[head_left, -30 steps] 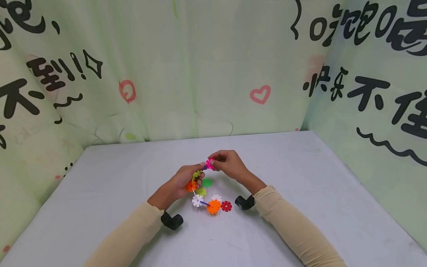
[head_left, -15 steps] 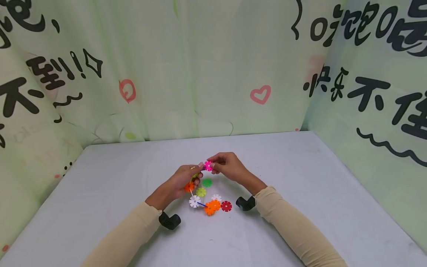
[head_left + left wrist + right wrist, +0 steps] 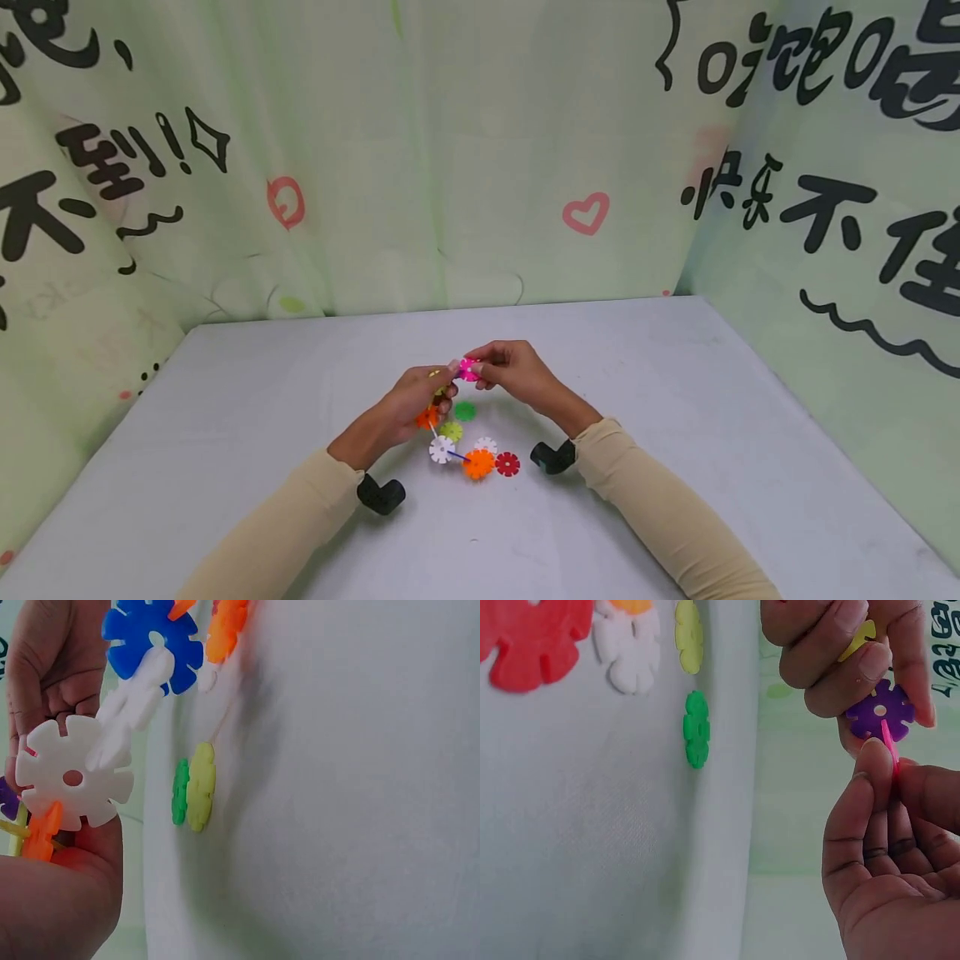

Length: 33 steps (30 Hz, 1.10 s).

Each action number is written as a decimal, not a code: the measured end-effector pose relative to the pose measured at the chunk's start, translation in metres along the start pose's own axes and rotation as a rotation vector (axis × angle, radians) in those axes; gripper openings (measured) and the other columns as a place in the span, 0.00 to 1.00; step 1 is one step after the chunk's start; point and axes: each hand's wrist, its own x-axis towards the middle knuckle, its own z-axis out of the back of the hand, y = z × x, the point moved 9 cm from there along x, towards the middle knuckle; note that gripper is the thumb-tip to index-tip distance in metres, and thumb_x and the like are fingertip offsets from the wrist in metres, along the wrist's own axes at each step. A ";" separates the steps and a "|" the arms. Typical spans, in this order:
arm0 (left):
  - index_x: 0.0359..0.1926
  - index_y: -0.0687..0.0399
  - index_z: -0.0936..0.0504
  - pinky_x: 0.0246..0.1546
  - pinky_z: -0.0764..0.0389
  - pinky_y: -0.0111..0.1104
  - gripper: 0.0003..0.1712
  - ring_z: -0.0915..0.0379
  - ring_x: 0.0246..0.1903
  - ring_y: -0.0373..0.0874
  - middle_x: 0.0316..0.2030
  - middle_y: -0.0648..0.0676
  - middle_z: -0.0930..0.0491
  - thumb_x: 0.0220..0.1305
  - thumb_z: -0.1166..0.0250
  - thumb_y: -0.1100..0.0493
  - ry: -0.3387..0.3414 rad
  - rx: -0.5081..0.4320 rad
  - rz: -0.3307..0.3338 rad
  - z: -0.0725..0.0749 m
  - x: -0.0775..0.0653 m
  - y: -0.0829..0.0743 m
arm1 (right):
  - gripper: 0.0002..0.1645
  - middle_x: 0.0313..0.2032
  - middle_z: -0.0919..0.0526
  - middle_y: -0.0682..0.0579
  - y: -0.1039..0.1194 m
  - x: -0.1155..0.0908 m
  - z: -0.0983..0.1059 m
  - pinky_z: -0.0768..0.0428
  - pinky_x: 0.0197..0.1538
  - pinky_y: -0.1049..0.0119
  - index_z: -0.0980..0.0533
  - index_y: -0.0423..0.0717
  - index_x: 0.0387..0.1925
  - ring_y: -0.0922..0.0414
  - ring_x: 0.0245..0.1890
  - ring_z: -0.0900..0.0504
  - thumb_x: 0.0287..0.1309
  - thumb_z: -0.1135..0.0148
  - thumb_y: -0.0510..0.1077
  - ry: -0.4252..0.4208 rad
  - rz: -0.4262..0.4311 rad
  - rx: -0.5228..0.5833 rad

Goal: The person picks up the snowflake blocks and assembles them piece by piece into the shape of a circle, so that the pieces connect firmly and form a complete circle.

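Note:
My left hand (image 3: 405, 412) grips a chain of slotted plastic snowflake discs near its upper end. A purple disc (image 3: 901, 712) sticks out between its thumb and fingers, and a yellow disc (image 3: 861, 639) is partly hidden behind them. Below hang an orange disc (image 3: 427, 417), a white disc (image 3: 49, 769), a blue disc (image 3: 124, 645) and another orange disc (image 3: 478, 465). My right hand (image 3: 517, 371) pinches a pink disc (image 3: 468, 369) between thumb and fingertip. In the right wrist view the pink disc stands edge-on at the purple one, its tip overlapping the purple face.
Loose discs lie on the white table (image 3: 637, 400) under the hands: green (image 3: 465, 411), yellow-green (image 3: 452, 431), white (image 3: 487, 443) and red (image 3: 507, 464). A printed curtain (image 3: 450, 167) closes off the back and sides. Black wrist mounts (image 3: 382, 495) jut from both sleeves.
The pink disc and both hands have shifted slightly left since a second ago. The chain's hanging end swung left, then back right. Both grips look the same.

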 end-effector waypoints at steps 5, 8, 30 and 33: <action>0.56 0.62 0.25 0.26 0.28 0.29 0.26 0.34 0.24 0.43 0.30 0.54 0.28 0.71 0.43 0.45 -0.064 0.080 0.021 0.004 0.001 0.003 | 0.14 0.36 0.16 0.41 -0.005 -0.001 0.001 0.19 0.45 0.57 0.22 0.34 0.50 0.43 0.35 0.17 0.65 0.41 0.36 0.015 -0.013 0.037; 0.54 0.59 0.22 0.27 0.27 0.28 0.21 0.33 0.25 0.44 0.35 0.57 0.26 0.71 0.43 0.48 -0.109 0.101 0.025 0.009 0.001 0.003 | 0.15 0.37 0.16 0.36 -0.009 -0.001 0.000 0.19 0.47 0.54 0.22 0.35 0.50 0.39 0.37 0.18 0.66 0.41 0.39 0.034 -0.041 0.067; 0.54 0.58 0.24 0.27 0.25 0.29 0.19 0.27 0.27 0.46 0.45 0.60 0.19 0.71 0.50 0.52 -0.170 -0.007 0.024 0.021 -0.002 0.005 | 0.12 0.40 0.16 0.52 -0.028 -0.001 -0.022 0.20 0.44 0.65 0.18 0.39 0.47 0.56 0.37 0.22 0.62 0.38 0.36 0.188 -0.091 -0.432; 0.54 0.59 0.24 0.26 0.23 0.29 0.19 0.26 0.28 0.46 0.45 0.61 0.20 0.71 0.49 0.53 -0.160 -0.016 0.035 0.022 -0.004 0.007 | 0.12 0.39 0.16 0.52 -0.025 -0.001 -0.027 0.20 0.44 0.65 0.18 0.39 0.47 0.56 0.37 0.21 0.61 0.38 0.35 0.223 -0.070 -0.439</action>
